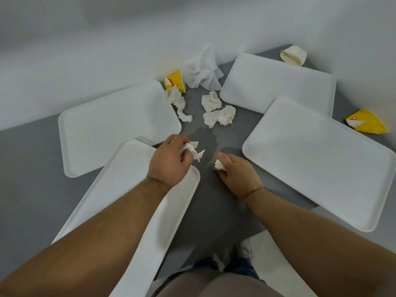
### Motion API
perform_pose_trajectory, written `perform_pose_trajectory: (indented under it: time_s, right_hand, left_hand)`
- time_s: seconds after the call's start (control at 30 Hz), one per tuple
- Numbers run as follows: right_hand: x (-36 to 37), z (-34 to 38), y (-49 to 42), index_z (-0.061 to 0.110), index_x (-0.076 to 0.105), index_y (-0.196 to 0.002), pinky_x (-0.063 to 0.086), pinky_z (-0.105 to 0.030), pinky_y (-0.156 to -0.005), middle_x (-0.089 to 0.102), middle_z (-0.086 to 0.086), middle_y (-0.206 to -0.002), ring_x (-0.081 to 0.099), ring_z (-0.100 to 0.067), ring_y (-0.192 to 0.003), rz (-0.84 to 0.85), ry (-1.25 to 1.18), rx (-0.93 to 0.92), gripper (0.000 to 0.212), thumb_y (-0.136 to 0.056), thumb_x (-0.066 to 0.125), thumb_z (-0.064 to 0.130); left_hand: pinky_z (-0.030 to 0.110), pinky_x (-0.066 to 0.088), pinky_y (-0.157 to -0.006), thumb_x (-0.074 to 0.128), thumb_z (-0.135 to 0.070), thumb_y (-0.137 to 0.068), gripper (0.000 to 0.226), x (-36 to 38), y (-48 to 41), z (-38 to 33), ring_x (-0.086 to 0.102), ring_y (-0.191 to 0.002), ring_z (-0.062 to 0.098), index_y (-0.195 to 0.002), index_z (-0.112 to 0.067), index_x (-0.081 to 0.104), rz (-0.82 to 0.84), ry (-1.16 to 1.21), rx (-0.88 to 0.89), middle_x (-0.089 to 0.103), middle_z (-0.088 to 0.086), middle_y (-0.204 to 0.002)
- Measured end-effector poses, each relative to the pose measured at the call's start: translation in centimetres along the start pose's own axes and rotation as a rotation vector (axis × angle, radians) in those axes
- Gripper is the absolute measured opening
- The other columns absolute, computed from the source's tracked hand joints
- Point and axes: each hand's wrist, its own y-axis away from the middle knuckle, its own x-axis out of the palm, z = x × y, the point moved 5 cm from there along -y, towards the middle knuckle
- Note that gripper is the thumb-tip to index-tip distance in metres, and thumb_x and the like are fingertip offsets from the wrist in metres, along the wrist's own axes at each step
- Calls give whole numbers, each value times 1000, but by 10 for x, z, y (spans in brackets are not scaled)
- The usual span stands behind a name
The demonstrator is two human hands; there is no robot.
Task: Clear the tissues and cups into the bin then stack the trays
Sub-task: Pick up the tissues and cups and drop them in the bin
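**Q:** Hands first: what does each of yours carry?

**A:** Your left hand (169,160), at centre frame, is curled shut around a crumpled white tissue (192,150) whose loose ends stick out toward the upper right. Your right hand (236,170), just to its right, pinches a smaller tissue scrap (219,165) at the fingertips. Both grips are narrow and occupied.

**Q:** Where does the rest of the litter lie from those grips?

**A:** Above them in the frame, on the grey table (211,202). Two crumpled tissues (218,112) sit directly above the gap between your hands; a twisted tissue (179,103) runs lengthwise down the frame beside the upper-left tray (111,129); a large open tissue (203,71) lies above that. One yellow cup (174,81) is just left of the large tissue, a second yellow cup (366,123) sits at the right edge, and a crushed cream cup (293,55) is at upper right. The central pair lies roughly equally near either hand; the twisted one favours your left, the right-edge cup your right.

**Q:** And the trays?

**A:** Four, well spread: the upper-left one, a lower-left tray (132,189) under your left forearm, an upper-right tray (278,84) and a lower-right tray (321,163). None is stacked.

**Q:** What can you not make out?

**A:** No bin shows anywhere in frame, so which way to carry the tissues cannot be judged. Your forearms cover much of the lower-left tray and the table's near edge.
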Motion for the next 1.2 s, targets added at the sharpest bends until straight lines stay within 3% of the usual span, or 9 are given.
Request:
perform_pose_trajectory:
  time_s: [0.13, 0.23, 0.33, 0.47, 0.63, 0.77, 0.97, 1.1, 1.2]
  right_hand:
    - [-14, -15, 1, 21, 61, -72, 45, -34, -62, 62, -1, -74, 61, -28, -71, 66, 9, 176, 44, -91, 59, 61]
    - [-38, -25, 10, 14, 50, -52, 47, -33, -57, 54, -1, -48, 56, -18, -53, -52, -289, 478, 71, -82, 53, 77]
    - [-65, -31, 26, 14, 58, -47, 52, -32, -65, 62, 0, -46, 66, -10, -50, -159, -739, 736, 73, -84, 49, 77]
    - [-90, -49, 70, 22, 62, -54, 45, -25, -43, 57, 1, -57, 57, -16, -42, -413, -1631, 1105, 49, -81, 71, 63]
    - [-117, -82, 135, 19, 47, -57, 33, -21, -37, 49, -1, -66, 47, -15, -48, -525, -2116, 1165, 58, -82, 63, 68]
    - [-142, -106, 195, 21, 46, -59, 26, -18, -39, 43, 5, -58, 39, -10, -46, -643, -2211, 1167, 64, -76, 60, 80]
    - [-172, -157, 315, 22, 48, -57, 18, -24, -45, 38, 5, -61, 28, -12, -49, -836, -2069, 1282, 57, -80, 62, 73]
    - [-186, -191, 407, 24, 51, -57, 25, -29, -44, 44, 5, -60, 37, -15, -48, -865, -2017, 1296, 50, -74, 67, 68]
    - [-192, -216, 471, 21, 59, -63, 34, -30, -47, 52, 3, -66, 47, -16, -54, -895, -2016, 1294, 42, -69, 70, 61]
  left_hand:
    - [44, 53, -63, 49, -27, -93, 7, -2, 5, -7, 59, -71, 23, -91, -21, 52, 49, -11, 13, 61, -1, -78]
    - [41, 51, -60, 43, -30, -92, 8, -4, 6, -16, 55, -65, 21, -86, -30, 48, 48, 34, 42, 53, -4, -70]
    - [40, 50, -59, 44, -26, -93, 19, 1, 5, -26, 57, -66, 20, -80, -23, 58, 51, 115, 19, 58, -3, -69]
    - [45, 48, -56, 41, -36, -98, 39, 15, 6, -53, 55, -60, 17, -69, -15, 59, 66, 231, -15, 55, 0, -60]
    - [33, 35, -49, 41, -47, -99, 53, 44, 8, -120, 44, -50, 12, -60, -12, 50, 102, 314, 21, 52, -6, -53]
    - [44, 45, -49, 49, -33, -98, 45, 71, 21, -186, 52, -50, 21, -58, -12, 48, 154, 353, 153, 54, 1, -50]
    - [42, 49, -42, 54, -20, -91, 26, 132, 60, -282, 58, -47, 25, -66, -14, 58, 290, 449, 208, 60, 3, -55]
    - [28, 54, -58, 52, -14, -98, 20, 178, 105, -350, 66, -68, 14, -90, -23, 69, 342, 479, 259, 69, -4, -75]
    - [35, 49, -54, 47, -20, -98, 20, 220, 147, -398, 61, -61, 20, -90, -24, 64, 459, 563, 226, 63, 0, -70]
